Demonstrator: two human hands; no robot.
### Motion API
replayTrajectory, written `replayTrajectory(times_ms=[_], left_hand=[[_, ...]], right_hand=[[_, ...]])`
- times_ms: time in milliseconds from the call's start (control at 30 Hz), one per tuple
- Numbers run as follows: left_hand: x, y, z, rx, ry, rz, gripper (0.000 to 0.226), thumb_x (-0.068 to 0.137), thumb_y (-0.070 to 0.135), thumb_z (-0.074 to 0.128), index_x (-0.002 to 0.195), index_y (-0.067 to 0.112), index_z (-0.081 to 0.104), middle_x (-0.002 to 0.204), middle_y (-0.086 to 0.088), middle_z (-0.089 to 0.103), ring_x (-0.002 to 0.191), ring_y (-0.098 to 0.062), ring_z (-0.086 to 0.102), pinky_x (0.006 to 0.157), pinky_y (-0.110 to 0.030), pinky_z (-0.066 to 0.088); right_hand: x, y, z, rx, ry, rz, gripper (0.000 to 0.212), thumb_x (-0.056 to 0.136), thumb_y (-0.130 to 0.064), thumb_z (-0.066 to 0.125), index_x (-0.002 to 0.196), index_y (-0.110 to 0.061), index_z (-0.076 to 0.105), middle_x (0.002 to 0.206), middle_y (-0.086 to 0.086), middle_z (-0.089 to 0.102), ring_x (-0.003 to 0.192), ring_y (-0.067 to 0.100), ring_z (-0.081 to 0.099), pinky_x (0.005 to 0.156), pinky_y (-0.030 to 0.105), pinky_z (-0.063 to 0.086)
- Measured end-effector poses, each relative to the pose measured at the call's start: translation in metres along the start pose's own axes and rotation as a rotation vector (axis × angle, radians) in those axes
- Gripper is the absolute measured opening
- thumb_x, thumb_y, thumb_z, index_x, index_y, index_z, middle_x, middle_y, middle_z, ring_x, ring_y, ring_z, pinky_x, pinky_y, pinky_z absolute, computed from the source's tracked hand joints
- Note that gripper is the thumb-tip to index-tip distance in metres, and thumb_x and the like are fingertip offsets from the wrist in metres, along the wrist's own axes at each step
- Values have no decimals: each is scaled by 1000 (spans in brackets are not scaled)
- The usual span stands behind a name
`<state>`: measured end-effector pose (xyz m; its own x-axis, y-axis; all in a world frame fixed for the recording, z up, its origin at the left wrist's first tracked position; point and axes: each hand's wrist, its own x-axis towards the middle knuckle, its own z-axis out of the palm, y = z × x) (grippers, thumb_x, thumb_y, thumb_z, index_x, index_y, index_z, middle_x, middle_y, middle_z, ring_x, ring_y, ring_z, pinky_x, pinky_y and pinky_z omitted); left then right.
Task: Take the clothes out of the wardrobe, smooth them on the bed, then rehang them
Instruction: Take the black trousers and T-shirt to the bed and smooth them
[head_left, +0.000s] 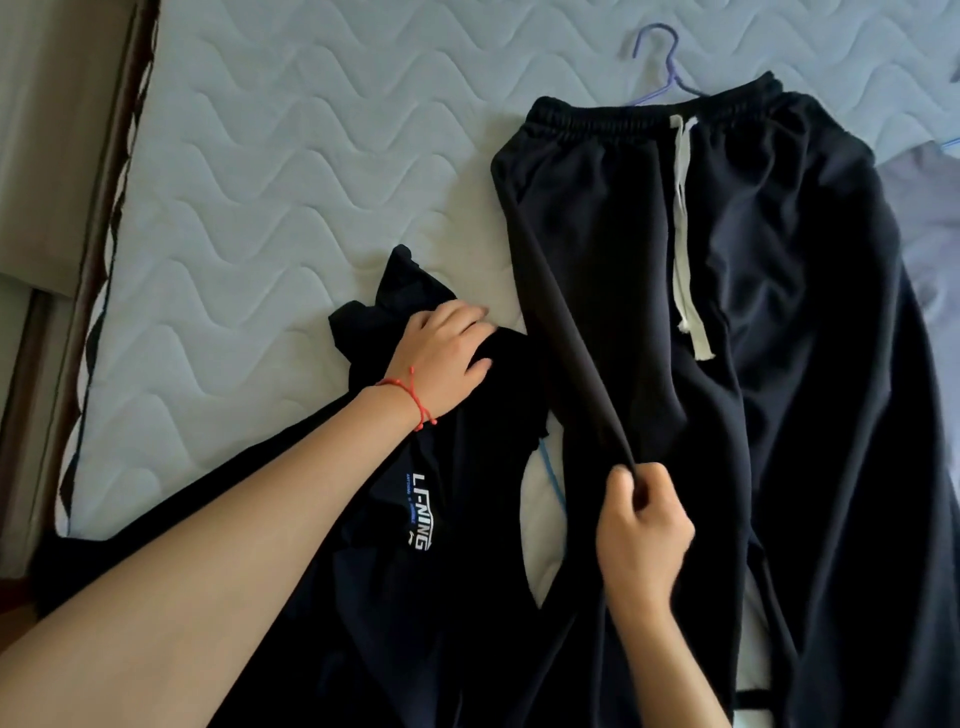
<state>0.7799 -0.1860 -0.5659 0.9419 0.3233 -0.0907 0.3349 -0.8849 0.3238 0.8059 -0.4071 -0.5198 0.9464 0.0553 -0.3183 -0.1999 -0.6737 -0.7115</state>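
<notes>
Right hand (641, 525) is seen pinching a raised fold of the trousers (727, 312), whose length runs away from it toward the waistband. Left hand (441, 353) is pressed, fingers curled, on the dark shirt (415, 519) just beside, on the bed (260, 182).

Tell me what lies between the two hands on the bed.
In the head view, between the left hand and the right hand lie the dark logo garment, a bare mattress patch with a blue strand, and the sweatpants edge.
</notes>
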Motion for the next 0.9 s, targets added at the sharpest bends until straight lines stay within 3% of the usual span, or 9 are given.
replayTrajectory(times_ms=[100,233,333,467,600,700,800,900], left_hand=[[16,11,2,34,-195,-12,49,89,39,50,132,18,45,139,-2,43,132,-21,33,106,-38,25],[36,23,4,127,-282,-16,54,84,53,51,127,19,47,123,-4,54,118,-25,44,98,-37,30],[38,24,4,52,-380,18,44,88,47,51,120,17,53,117,-7,60,112,-26,51,94,-36,34],[27,17,-2,34,-440,30,44,88,47,50,115,15,59,111,-11,54,106,-28,51,88,-34,37],[18,17,-4,95,-505,36,43,92,44,45,118,11,56,114,-12,60,107,-29,55,88,-34,39],[6,8,-11,61,-506,-28,39,93,40,44,110,7,54,97,-18,62,95,-34,59,73,-33,43],[-18,-16,-16,-13,-433,-126,40,93,40,45,107,3,51,76,-12,53,82,-32,58,69,-36,45],[-43,-47,-25,-111,-323,-276,38,91,37,51,107,3,52,86,-22,63,87,-35,60,71,-36,43]], right_hand=[[8,-1,-6,38,-4,-1,24,88,-12,51,67,-2,49,50,1,42,46,4,44,42,13,34],[10,2,-4,46,-11,3,25,88,-12,51,65,-3,46,50,-1,40,45,6,41,42,16,32],[9,2,-3,46,-21,-1,26,88,-13,51,64,-4,44,49,-2,38,45,6,39,43,17,31],[3,0,0,32,-65,-30,27,88,-13,51,63,-5,42,48,-3,37,43,7,38,41,18,29],[0,1,6,3,-107,-30,26,88,-17,51,66,-6,43,48,-2,40,45,9,36,48,34,37],[-3,0,8,-48,-138,-33,25,89,-21,50,69,-7,44,51,-1,44,49,17,42,53,39,42],[-7,-1,11,-83,-184,-55,26,89,-23,52,69,-8,45,51,-2,45,50,18,43,55,39,43],[-12,-1,16,-116,-260,-73,27,89,-26,53,66,-17,45,52,-4,47,50,15,43,54,32,39]])
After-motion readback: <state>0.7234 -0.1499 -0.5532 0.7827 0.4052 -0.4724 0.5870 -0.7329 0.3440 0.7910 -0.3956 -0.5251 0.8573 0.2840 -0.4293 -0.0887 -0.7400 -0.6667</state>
